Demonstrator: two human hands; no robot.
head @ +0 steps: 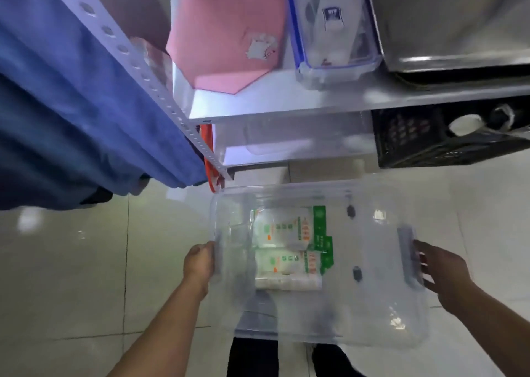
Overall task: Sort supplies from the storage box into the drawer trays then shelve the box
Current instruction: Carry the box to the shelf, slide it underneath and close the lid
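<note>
The clear storage box [321, 262], with green-and-white packets [289, 247] inside, was held above the floor before the metal shelf [286, 104], clamped by the left hand [200, 265] and right hand [441, 276] at its ends, so a tilt could have shifted the packets or loosened the slick-looking plastic.

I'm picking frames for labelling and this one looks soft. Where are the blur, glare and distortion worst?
Head view: motion blur smears the clear storage box and both hands, left hand and right hand; the green-and-white packs inside are unreadable. Glare patches sit on the tiled floor and the metal shelf edge. Wide-angle distortion slants the perforated shelf post.
</note>
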